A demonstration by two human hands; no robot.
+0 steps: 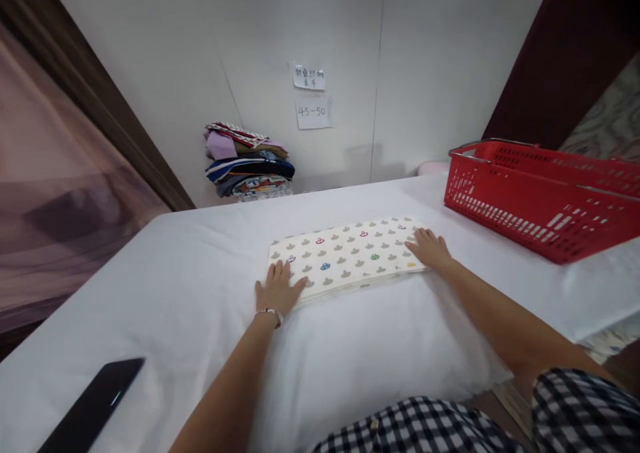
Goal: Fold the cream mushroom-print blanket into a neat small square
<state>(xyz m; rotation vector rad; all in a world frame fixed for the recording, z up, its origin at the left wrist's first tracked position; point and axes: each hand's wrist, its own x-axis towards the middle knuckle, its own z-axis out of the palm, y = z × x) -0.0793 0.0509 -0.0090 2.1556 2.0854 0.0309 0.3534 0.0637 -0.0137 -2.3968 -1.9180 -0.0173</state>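
A white cloth (pixel 350 256) printed with small grey and coloured mushroom-like shapes lies folded into a long flat strip on the white-covered table (pixel 200 293). On its near left corner rests my left hand (pixel 279 288), fingers spread and a bracelet at the wrist. My right hand (pixel 431 248) lies open on the strip's right end, with the thumb stretched over the print. Layers of fabric show along the cloth's near edge. Neither hand grips it; both lie flat on it.
A red plastic basket (pixel 540 200) with metal handles stands at the right. Folded clothes (pixel 250 163) are piled beyond the table's far edge, by the wall. A dark phone-like slab (pixel 95 403) lies at the near left. Paper labels (pixel 313 112) hang on the wall.
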